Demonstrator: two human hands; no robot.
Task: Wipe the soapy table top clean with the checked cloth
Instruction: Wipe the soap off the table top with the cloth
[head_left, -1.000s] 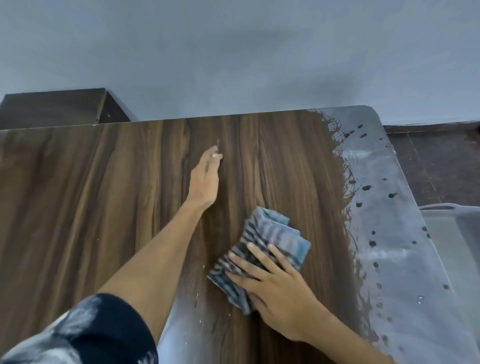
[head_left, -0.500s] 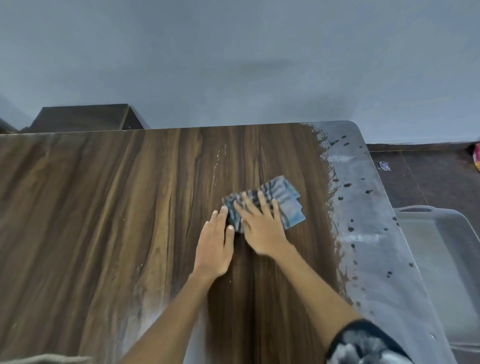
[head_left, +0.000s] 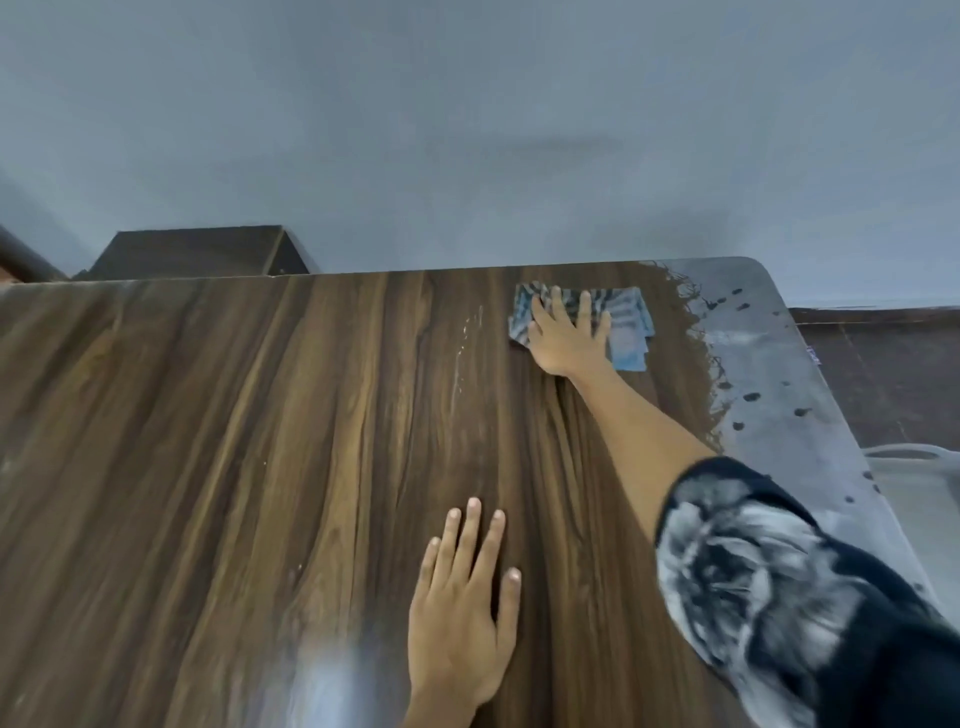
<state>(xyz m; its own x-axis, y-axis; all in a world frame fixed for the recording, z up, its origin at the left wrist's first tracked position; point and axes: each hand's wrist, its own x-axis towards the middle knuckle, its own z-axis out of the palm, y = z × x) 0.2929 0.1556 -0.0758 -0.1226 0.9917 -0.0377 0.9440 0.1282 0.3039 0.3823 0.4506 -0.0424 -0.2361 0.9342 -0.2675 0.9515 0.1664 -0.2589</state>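
part of the checked cloth (head_left: 626, 325) is hidden beneath the right hand (head_left: 566, 338), pressed flat with straight fingers at the table top (head_left: 260, 441) far edge. the left hand (head_left: 462, 618) lies flat, apparently resting, well apart.

Blue-grey wall (head_left: 467, 130) rising plain behind everything. Dark wooden cabinet (head_left: 192, 252) standing against wall, lower left. Dark floor (head_left: 883, 374) showing under wall, lower right. Pale plastic tub (head_left: 924, 499) sitting on that floor, partly cut off.
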